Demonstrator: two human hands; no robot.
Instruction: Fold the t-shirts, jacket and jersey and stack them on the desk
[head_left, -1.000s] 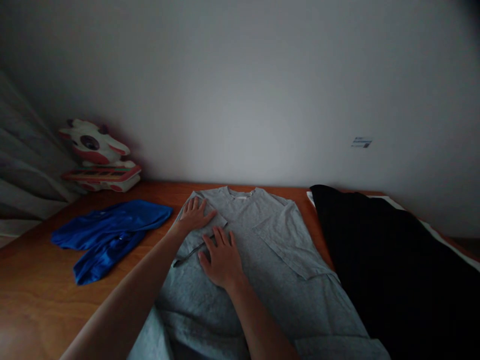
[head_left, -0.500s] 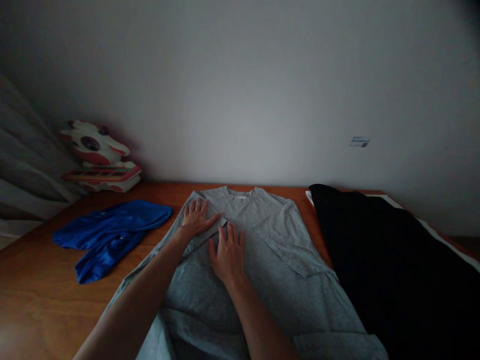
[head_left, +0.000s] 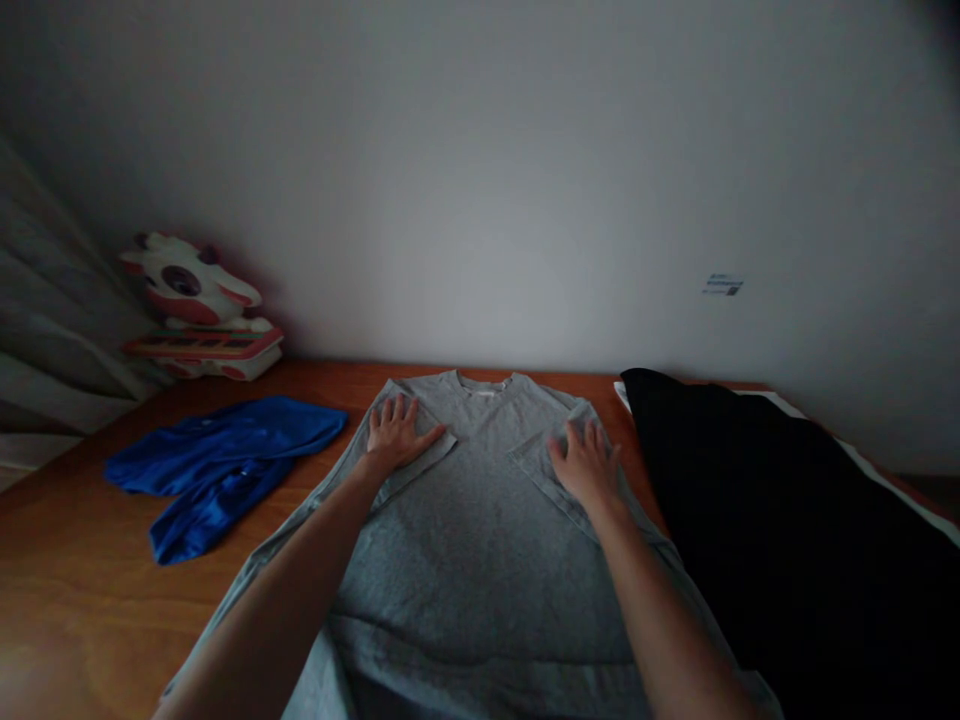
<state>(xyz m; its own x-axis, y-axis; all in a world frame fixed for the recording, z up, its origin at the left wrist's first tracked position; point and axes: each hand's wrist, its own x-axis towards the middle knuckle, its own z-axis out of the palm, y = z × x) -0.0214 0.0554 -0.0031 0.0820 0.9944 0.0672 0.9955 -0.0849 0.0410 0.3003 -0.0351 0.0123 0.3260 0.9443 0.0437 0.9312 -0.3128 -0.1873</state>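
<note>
Gray T-shirt, sleeves turned inward
Left grip spread on one sleeve; right grip spread over the other; blue garment left of the left grip.

Dim, wall brightest mid-frame, dark corners, faint glare on tabletop

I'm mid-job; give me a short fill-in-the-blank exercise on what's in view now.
1. The left hand lies on the folded-in ____ of the shirt.
2. The right hand is over the shirt, on the side nearer the large cloth coloured ____.
3. The toy keyboard stands beyond the garment coloured ____.

Missing words: sleeve; black; blue.
</note>
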